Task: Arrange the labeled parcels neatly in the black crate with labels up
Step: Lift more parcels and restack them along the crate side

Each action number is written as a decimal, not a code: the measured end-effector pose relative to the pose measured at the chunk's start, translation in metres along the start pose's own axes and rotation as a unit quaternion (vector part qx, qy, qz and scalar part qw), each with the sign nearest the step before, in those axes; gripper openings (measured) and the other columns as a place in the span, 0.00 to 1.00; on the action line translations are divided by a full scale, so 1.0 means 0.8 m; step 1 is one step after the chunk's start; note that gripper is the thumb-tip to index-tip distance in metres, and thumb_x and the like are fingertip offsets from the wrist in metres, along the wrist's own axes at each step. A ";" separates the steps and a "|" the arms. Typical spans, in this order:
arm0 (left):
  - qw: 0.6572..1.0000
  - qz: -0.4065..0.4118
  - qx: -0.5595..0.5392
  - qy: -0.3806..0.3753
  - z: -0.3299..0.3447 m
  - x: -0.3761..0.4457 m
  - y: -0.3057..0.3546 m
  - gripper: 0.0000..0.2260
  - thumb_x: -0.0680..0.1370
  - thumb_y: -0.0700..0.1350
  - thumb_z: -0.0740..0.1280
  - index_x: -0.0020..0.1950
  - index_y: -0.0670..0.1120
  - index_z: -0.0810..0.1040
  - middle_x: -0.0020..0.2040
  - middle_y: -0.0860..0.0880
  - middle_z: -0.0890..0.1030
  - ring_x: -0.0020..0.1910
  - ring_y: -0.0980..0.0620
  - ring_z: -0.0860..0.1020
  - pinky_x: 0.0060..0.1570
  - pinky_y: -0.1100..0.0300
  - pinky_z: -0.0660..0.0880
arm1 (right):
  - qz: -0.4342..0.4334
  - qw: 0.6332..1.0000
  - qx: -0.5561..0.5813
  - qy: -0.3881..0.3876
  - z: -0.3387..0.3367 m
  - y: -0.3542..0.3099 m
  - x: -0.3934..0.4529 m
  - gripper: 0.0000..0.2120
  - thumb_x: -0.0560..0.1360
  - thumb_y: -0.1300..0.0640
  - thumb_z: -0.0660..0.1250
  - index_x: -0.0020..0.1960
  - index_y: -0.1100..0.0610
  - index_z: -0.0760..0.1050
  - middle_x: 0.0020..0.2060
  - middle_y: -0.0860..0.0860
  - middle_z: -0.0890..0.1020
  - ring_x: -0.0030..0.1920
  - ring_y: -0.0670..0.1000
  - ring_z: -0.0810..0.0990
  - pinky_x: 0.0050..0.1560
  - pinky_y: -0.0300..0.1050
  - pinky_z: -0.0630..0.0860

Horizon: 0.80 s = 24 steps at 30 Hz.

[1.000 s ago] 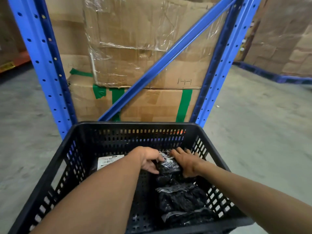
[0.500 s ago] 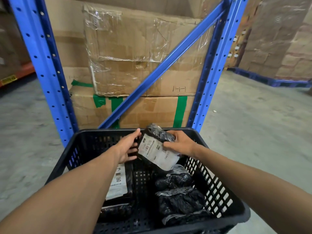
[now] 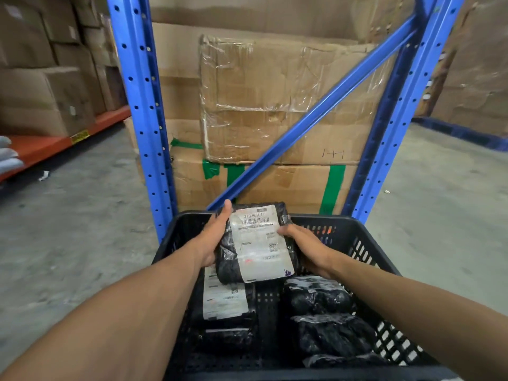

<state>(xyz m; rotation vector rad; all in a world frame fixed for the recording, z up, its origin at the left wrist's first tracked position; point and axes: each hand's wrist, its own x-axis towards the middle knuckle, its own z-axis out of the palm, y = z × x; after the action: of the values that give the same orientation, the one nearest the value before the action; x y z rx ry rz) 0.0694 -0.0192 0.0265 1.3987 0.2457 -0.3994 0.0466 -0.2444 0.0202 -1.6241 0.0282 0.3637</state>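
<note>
Labeled parcel (image 3: 255, 243), a black plastic bag with a white shipping label facing up, is held above the far half of the black crate (image 3: 384, 268), toward 12 o'clock from the crate's middle. The left hand (image 3: 213, 237) clasps the parcel's left edge, thumb lying along the top corner and fingers curled beneath. The right hand (image 3: 305, 247) grips the right edge, thumb pressed on the label's margin, the other fingers hidden under the bag. Below, at 9 o'clock inside the crate, a second parcel (image 3: 224, 298) lies flat with its label up, partly covered by the held one. At 3 o'clock and down to 5 o'clock, three dark parcels (image 3: 327, 334) lie in a column along the right wall; their labels cannot be made out. Beyond the crate at 12 o'clock stands a blue rack frame (image 3: 143, 105) with cardboard boxes (image 3: 275, 100) behind it.
</note>
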 end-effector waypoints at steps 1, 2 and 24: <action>0.999 0.010 0.037 0.024 -0.002 0.000 -0.001 0.50 0.60 0.80 0.63 0.78 0.58 0.62 0.74 0.47 0.73 0.71 0.43 0.74 0.70 0.41 0.69 | 0.008 1.000 -0.012 0.009 0.010 0.004 0.002 0.22 0.79 0.46 0.66 0.67 0.58 0.77 0.58 0.54 0.87 0.59 0.54 0.85 0.63 0.53 0.79; 0.995 0.019 0.087 0.054 -0.002 -0.003 -0.001 0.52 0.60 0.81 0.60 0.80 0.57 0.58 0.79 0.48 0.66 0.76 0.43 0.67 0.74 0.42 0.63 | 0.018 0.999 -0.020 0.018 0.020 0.011 0.005 0.35 0.76 0.39 0.68 0.74 0.59 0.70 0.66 0.54 0.82 0.65 0.54 0.82 0.69 0.55 0.74; 0.955 -0.065 0.246 0.156 -0.081 0.046 -0.088 0.21 0.76 0.49 0.71 0.68 0.46 0.77 0.65 0.44 0.80 0.64 0.42 0.78 0.69 0.51 0.72 | 0.143 0.984 -0.100 -0.035 0.097 0.092 0.063 0.36 0.74 0.58 0.73 0.76 0.60 0.60 0.69 0.57 0.78 0.66 0.57 0.80 0.69 0.54 0.76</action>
<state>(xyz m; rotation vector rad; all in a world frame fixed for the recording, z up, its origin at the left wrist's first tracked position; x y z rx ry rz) 0.0777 0.0316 -0.0623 1.9454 0.5247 -0.3582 0.0600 -0.1656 -0.0665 -1.8079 0.1792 0.6620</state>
